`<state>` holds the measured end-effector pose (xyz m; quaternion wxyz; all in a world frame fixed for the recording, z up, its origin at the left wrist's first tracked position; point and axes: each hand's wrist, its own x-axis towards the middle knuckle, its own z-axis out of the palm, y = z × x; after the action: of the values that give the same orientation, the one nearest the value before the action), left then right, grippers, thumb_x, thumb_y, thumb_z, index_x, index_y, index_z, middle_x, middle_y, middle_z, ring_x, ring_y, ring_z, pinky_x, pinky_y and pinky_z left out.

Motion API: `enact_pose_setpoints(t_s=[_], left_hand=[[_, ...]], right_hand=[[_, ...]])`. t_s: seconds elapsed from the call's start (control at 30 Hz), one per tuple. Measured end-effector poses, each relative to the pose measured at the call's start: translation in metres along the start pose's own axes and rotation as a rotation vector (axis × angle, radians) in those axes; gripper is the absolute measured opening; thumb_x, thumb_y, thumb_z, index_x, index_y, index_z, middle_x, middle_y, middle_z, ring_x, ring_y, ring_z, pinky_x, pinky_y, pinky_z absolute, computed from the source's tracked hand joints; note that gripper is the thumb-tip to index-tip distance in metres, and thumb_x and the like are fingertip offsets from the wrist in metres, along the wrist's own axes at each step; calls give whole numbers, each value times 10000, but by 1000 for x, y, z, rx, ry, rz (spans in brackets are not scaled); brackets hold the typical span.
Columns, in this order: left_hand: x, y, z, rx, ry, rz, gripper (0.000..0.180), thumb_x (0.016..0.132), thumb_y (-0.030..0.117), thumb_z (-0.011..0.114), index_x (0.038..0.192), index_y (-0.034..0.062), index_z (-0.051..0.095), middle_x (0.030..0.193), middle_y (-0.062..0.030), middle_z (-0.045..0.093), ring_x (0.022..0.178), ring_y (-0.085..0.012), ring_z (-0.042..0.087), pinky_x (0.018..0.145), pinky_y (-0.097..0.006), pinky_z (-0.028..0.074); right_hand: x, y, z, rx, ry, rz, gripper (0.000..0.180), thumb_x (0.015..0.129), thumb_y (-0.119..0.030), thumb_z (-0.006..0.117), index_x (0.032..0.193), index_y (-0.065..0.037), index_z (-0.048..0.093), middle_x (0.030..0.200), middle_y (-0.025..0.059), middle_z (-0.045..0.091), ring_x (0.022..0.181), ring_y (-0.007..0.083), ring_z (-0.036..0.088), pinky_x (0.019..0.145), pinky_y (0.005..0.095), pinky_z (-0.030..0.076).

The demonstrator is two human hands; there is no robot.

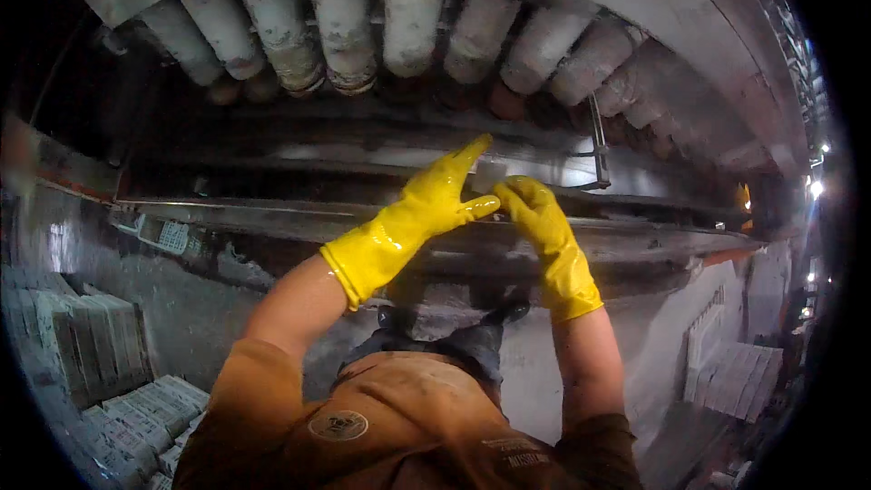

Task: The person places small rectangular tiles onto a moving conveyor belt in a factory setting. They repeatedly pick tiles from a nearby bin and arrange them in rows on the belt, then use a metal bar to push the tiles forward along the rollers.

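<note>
Both of my hands wear wet, shiny yellow rubber gloves and are raised over a long dark trough (354, 156). My left hand (431, 195) is open, its fingers stretched forward and its thumb pointing toward the right hand. Just right of that thumb tip, my right hand (533, 207) has its fingers curled in. Whether anything is inside those curled fingers is hidden. A small pale, blurred patch shows between the hands, and I cannot make out what it is.
Above the trough runs a row of several pale, worn cylinders (415, 14) under a broad metal beam (717, 9). A thin metal bracket (601, 141) hangs at the right. Stacked pale blocks stand at the lower left (91, 345) and lower right (735, 377).
</note>
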<state>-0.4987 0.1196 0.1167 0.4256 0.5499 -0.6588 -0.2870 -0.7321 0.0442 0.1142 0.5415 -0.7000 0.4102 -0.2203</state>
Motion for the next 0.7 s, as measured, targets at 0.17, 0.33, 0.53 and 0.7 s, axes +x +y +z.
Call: enact_pose_setpoints(t_s=[0.17, 0.33, 0.53, 0.7], left_hand=[[16, -13, 5, 218, -95, 75, 865, 889, 397, 865, 1611, 72, 518, 1461, -239, 672, 1328, -437, 644, 1120, -503, 519], [11, -6, 4, 432, -3, 145, 818, 848, 344, 871, 1564, 89, 570, 1337, -202, 739, 1146, -424, 715, 982, -493, 574], [23, -36, -6, 518, -124, -233, 758, 913, 471, 822, 1543, 115, 596, 1382, -227, 708, 1245, -445, 675, 1055, -527, 548], [56, -128, -57, 634, -235, -402, 763, 918, 535, 784, 1539, 124, 618, 1456, -224, 681, 1330, -434, 643, 1115, -518, 518]], right_hand=[[4, -15, -1, 241, -46, 123, 254, 1076, -189, 717, 1207, 27, 737, 1080, 75, 777, 998, 148, 708, 914, 310, 561], [6, -13, 1, 251, -90, 125, 244, 1082, -187, 710, 1198, 25, 745, 1067, 68, 781, 995, 141, 707, 896, 313, 562], [-18, 27, -61, -821, 336, -430, 237, 1000, -274, 755, 1063, -50, 802, 974, 187, 790, 908, 396, 755, 804, 463, 601], [-39, 80, -171, -1047, 556, -396, 304, 1009, -268, 729, 752, -109, 688, 710, 139, 669, 648, 397, 641, 613, 506, 493]])
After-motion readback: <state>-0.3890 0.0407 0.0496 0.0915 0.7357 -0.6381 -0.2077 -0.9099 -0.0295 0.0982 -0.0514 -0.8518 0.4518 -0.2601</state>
